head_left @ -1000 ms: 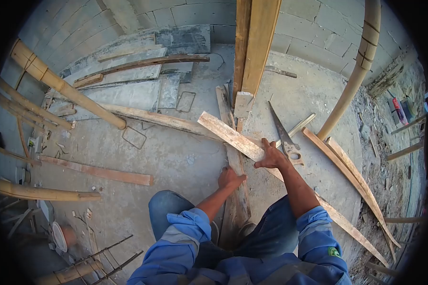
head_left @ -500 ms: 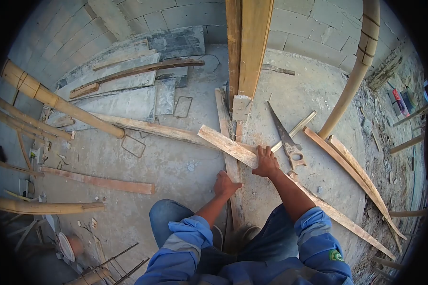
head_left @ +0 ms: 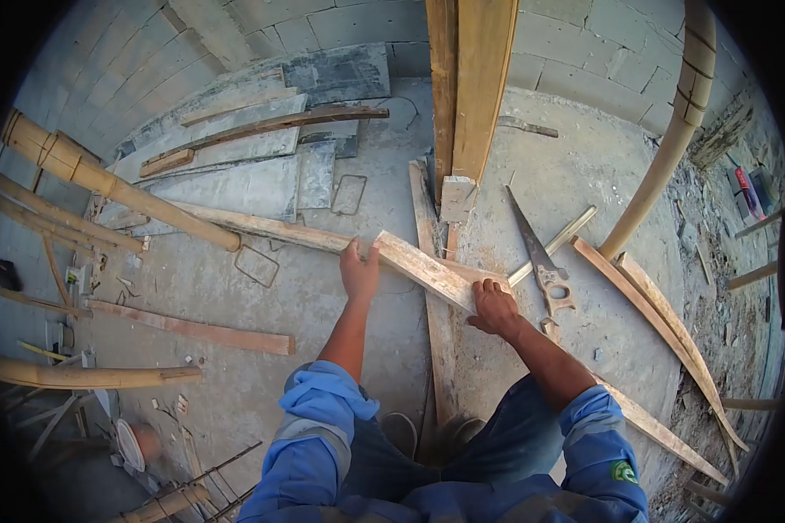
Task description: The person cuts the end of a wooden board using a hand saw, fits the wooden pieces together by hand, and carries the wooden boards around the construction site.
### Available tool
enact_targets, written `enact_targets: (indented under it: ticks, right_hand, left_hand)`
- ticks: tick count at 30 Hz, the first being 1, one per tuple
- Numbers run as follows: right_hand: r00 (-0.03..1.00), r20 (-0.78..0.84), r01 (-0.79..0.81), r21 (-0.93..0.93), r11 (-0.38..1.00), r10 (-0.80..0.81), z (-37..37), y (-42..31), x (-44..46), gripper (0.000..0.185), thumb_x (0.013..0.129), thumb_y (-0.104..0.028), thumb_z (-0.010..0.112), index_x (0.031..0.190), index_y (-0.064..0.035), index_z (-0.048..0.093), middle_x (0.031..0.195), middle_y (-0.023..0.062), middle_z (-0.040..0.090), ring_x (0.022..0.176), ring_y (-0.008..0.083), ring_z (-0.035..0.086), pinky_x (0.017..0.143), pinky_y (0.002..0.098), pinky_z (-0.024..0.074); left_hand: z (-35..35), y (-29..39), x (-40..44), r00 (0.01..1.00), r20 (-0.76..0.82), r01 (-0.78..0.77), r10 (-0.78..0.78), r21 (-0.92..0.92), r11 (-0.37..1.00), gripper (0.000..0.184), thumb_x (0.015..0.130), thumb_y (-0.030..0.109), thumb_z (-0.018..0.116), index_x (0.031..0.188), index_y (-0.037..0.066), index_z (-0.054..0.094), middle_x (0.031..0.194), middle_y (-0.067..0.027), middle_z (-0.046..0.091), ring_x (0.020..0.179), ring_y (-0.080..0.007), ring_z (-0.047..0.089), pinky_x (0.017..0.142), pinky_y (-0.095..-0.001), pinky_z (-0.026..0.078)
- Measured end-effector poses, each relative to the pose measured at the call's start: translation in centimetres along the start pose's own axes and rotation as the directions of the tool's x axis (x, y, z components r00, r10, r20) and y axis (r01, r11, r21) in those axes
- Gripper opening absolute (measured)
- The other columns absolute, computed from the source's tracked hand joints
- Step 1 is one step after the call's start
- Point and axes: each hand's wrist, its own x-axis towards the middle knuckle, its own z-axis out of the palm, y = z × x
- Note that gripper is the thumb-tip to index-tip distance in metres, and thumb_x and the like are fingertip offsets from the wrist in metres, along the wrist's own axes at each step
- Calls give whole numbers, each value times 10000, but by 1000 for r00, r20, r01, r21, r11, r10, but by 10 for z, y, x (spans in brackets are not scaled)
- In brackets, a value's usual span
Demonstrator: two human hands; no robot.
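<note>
A pale, worn plank (head_left: 427,268) lies slantwise in front of me, over a long beam (head_left: 279,228) and across a narrow board (head_left: 438,340) that runs down between my feet. At its upper left end is my left hand (head_left: 359,268), thumb and fingers curled around the tip. My right hand (head_left: 494,307) grips the lower right part, fingers over the top edge. A handsaw (head_left: 541,253) lies on the floor to the right, its handle close to my right hand, beside a thin light strip (head_left: 556,244).
An upright wooden post (head_left: 475,96) stands ahead. Bamboo poles (head_left: 672,148) lean at both sides. Two curved boards (head_left: 663,327) lie at right, a reddish board (head_left: 192,329) at left. Grey panels (head_left: 235,187) are stacked by the block wall (head_left: 576,52).
My left hand has moved up and forward from the narrow board to the plank's upper left end. My right hand remains on the plank. The view has shifted slightly.
</note>
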Motion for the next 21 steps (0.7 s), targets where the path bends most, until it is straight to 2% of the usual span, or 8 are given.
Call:
enact_targets:
  ticks: [2, 5, 9, 10, 12, 15, 19, 21]
  right_hand:
    - [1000, -14, 9, -11, 1000, -9, -2, -19, -16, 720, 797, -281, 808, 1341, 55, 478, 1228, 202, 563, 1166, 369, 591, 960, 452, 536]
    - [970, -221, 54, -195, 979, -98, 49, -31, -4, 503, 882, -197, 659, 1298, 54, 528, 1225, 195, 575, 1114, 341, 609, 923, 446, 530]
    - [979, -196, 13, -210, 978, -55, 69, -31, -4, 600, 811, -207, 707, 1301, 74, 506, 1204, 191, 566, 1094, 325, 604, 884, 424, 544]
    - [985, -168, 4, -184, 983, -36, 65, -32, -6, 577, 825, -196, 690, 1301, 73, 505, 1206, 190, 567, 1102, 330, 603, 882, 428, 546]
    - [994, -105, -34, -108, 994, 23, 61, -34, -4, 564, 837, -220, 711, 1276, 64, 498, 1216, 191, 569, 1134, 349, 599, 886, 453, 554]
    - [999, -37, -8, -22, 1000, 7, 54, -30, -1, 592, 814, -272, 772, 1232, 45, 497, 1224, 195, 568, 1150, 359, 598, 900, 467, 559]
    - [984, -174, 37, -11, 999, -38, 24, -33, -15, 518, 789, -197, 770, 1193, 20, 529, 1208, 185, 579, 1136, 338, 600, 876, 459, 554]
    - [981, -189, 42, -27, 999, -46, -1, -25, -16, 594, 747, -227, 826, 1191, 22, 521, 1204, 183, 574, 1152, 332, 594, 875, 457, 552]
  left_hand:
    - [-2, -13, 14, 985, 120, -130, 126, 29, 991, 427, 921, 314, 728, 1206, 0, 673, 1191, -209, 654, 1151, -339, 612, 960, -417, 496]
    - [10, -24, 7, 968, 249, -34, 29, 18, 999, 331, 914, 257, 744, 1127, 6, 714, 1171, -197, 672, 1174, -344, 593, 973, -418, 489]
    - [39, -51, -1, 991, -18, -128, 129, 68, 989, 295, 897, 210, 763, 1127, 32, 715, 1117, -206, 675, 946, -366, 655, 866, -453, 532]
    - [38, -51, -3, 989, -62, -129, 134, 87, 988, 421, 866, 283, 805, 1140, -15, 691, 1101, -218, 668, 861, -377, 656, 844, -473, 539]
    - [38, -51, -9, 989, -72, 133, -132, 6, 991, 558, 831, 371, 838, 1144, -60, 669, 1086, -229, 672, 885, -366, 659, 853, -476, 534]
    - [46, -77, -5, 866, -20, 498, -500, -76, 864, 712, 784, 493, 863, 1104, -105, 644, 1052, -239, 681, 888, -345, 662, 845, -467, 535]
    - [46, -47, -5, 830, -61, 518, -554, -283, 807, 687, 797, 542, 848, 1021, -72, 635, 1012, -195, 700, 869, -277, 673, 797, -422, 552]
    - [29, -8, 5, 864, 91, 495, -496, -344, 798, 639, 810, 504, 850, 1020, -55, 621, 1020, -157, 699, 873, -254, 676, 790, -394, 556]
